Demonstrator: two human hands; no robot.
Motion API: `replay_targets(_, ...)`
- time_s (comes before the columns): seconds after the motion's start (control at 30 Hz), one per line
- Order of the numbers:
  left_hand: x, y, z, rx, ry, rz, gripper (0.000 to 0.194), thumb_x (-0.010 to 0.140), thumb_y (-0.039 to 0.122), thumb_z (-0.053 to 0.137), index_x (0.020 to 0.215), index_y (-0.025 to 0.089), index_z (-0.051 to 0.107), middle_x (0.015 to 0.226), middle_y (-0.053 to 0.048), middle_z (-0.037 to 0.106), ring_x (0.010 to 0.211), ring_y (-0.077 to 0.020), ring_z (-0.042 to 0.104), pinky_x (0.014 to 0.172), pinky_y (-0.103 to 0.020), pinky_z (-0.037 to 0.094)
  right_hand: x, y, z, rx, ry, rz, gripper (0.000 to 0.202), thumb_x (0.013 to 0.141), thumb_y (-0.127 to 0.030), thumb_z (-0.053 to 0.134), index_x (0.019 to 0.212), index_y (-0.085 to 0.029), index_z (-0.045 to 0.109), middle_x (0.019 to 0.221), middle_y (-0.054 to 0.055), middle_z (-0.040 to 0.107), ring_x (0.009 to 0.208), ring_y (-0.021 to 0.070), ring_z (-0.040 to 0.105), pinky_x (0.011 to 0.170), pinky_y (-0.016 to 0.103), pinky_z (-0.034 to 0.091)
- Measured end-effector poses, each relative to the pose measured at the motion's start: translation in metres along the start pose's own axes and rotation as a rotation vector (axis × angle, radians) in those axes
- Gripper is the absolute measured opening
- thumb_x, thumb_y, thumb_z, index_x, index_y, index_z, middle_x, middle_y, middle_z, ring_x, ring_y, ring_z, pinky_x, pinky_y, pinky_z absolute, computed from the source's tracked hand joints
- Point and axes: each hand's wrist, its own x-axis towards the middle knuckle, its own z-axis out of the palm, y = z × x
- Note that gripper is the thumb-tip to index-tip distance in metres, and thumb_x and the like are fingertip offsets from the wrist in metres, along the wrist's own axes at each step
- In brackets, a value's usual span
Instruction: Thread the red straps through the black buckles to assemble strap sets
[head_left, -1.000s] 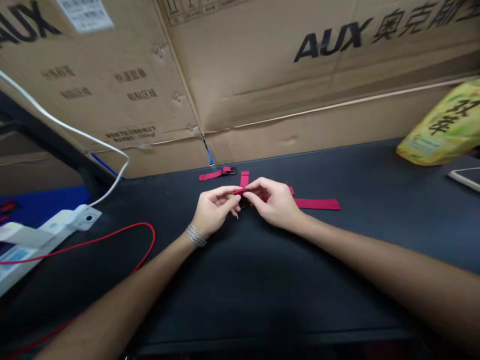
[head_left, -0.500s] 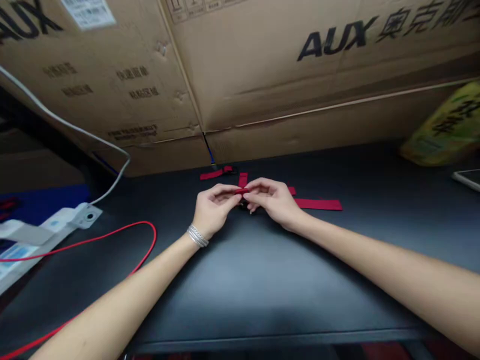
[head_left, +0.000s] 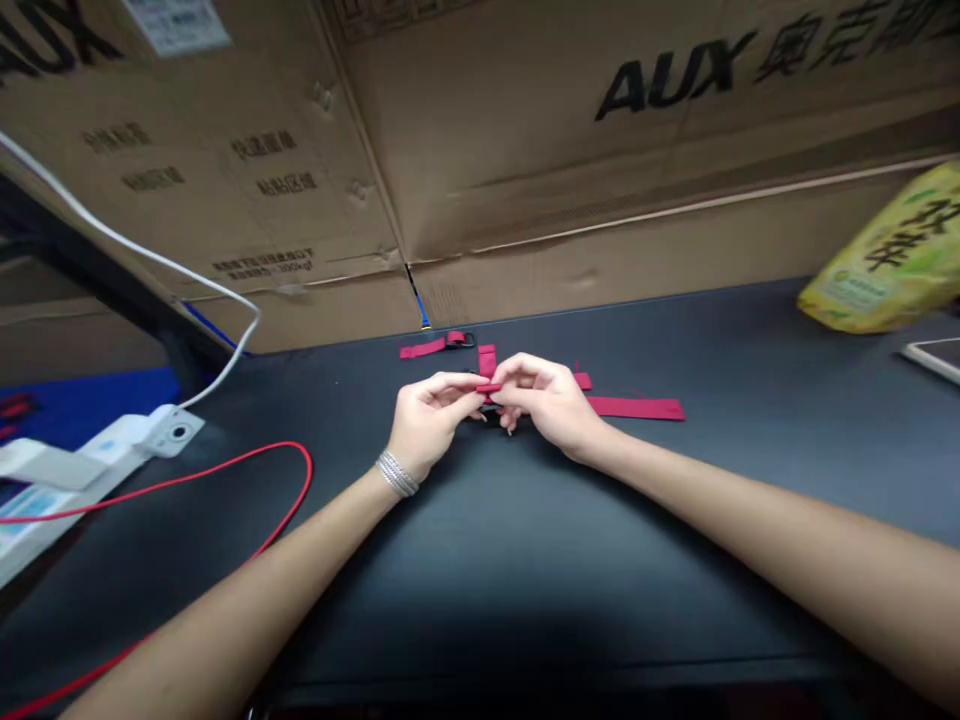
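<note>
Beyond the fingers of the left hand (head_left: 427, 420) lies a buckled red strap (head_left: 427, 348). Nearly closed, the fingers of that hand and the right hand (head_left: 553, 408) pinch a small red piece (head_left: 489, 388), which could slip or twist should either pinch slacken. Right of the fingers lies a longer strip (head_left: 637, 408).

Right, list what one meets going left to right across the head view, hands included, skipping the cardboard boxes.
White power strip → bend of the red cable → left hand → pinched red piece → right hand → long red strip → yellow pouch.
</note>
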Motion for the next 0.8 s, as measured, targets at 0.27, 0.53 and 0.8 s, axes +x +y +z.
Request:
replay_targets(0.27,-0.0005,0.0022,0.0032,-0.159,-0.018,-0.258,0.031,0.061,0.025,0.077,0.082,0.009,0.060,0.063,-0.006,0.068,0.059,-0.0196,0.068,0.057,-0.031,0.058,0.0016,0.0008,-0.0011,0.029,0.007,-0.033,0.017,0.065,-0.021,0.069,0.074,-0.016,0.056,0.060,-0.005,0.057,0.044,0.0069,0.052,0.044,0.020,0.045)
replay_targets(0.53,-0.0039,-0.0012,0.0019,0.023,0.030,0.021,0.022,0.068,0.025,0.071,0.083,0.012,0.061,0.064,-0.001,0.064,0.055,-0.0123,0.062,0.052,-0.022,0.052,-0.0030,0.0048,0.0021,-0.062,-0.053,-0.061,0.026,0.072,-0.033,0.070,0.084,-0.019,0.051,0.065,-0.003,0.059,0.052,0.0106,0.059,0.049,0.022,0.050)
replay_targets(0.8,-0.0043,-0.0019,-0.0008,0.205,0.050,0.176,0.016,0.075,0.023,0.062,0.088,0.014,0.060,0.078,-0.003,0.064,0.063,-0.0112,0.061,0.060,-0.022,0.051,-0.0052,0.0047,0.0018,-0.178,-0.073,-0.124,0.027,0.080,-0.041,0.062,0.089,-0.017,0.057,0.075,0.001,0.061,0.062,0.0121,0.062,0.052,0.023,0.052)
